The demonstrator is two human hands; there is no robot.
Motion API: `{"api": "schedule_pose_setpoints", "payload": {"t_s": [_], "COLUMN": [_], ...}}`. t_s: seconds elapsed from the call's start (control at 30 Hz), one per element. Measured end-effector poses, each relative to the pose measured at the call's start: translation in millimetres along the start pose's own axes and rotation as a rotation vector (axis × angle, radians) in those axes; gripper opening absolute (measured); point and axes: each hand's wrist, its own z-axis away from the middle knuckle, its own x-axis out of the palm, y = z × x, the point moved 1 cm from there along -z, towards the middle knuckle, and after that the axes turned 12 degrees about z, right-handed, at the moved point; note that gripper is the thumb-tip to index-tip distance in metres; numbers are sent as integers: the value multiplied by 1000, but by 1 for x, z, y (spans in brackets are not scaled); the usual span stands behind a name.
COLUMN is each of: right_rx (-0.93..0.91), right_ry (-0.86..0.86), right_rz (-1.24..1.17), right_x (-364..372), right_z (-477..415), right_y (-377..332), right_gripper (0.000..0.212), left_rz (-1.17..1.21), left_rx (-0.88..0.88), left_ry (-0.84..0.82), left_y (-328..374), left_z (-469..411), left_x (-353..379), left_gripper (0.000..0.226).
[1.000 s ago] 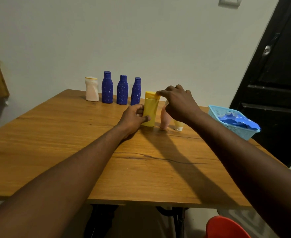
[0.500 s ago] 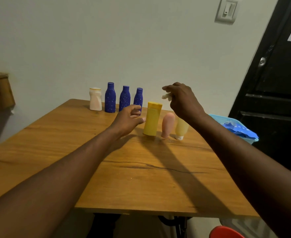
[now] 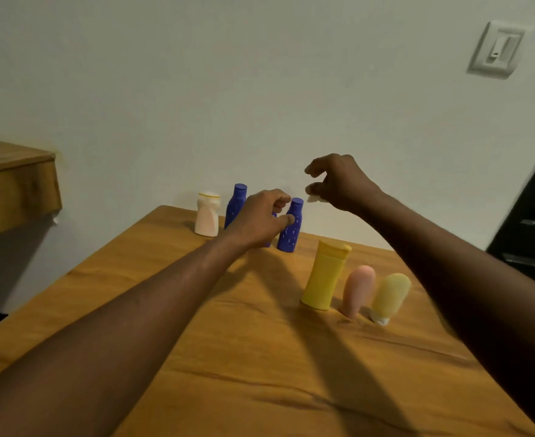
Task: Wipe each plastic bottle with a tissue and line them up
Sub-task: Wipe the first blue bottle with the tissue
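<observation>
Head view, right hand (image 3: 341,184) pinching a little white tissue (image 3: 315,198) in the air, left hand (image 3: 259,219) loose, holding nothing, in front of the blue bottles (image 3: 291,228), yellow bottle (image 3: 324,277) and pink bottle (image 3: 357,291) side by side on the table (image 3: 228,357)

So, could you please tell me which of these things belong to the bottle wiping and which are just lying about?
Job: tissue in the right hand, white bottle, blue bottles, yellow bottle, pink bottle, pale yellow bottle.
Lying about: light switch, wooden shelf, door.
</observation>
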Motion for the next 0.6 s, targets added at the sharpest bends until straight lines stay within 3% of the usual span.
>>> {"api": "schedule_pose_setpoints", "payload": {"t_s": [0.33,0.6], "right_rx": [-61,-109], "right_ry": [-322,-392], "right_rz": [201,264], "right_x": [76,88], "right_z": [-61,-73], "right_y": [13,15], "right_gripper": [55,45], "left_rz": [-42,-10], "left_rx": [-52,-62], "left_ry": [-48,-49], "left_y": [-46,-59], "left_z": [-33,-32], "left_x": [12,20], "left_gripper": [39,36]}}
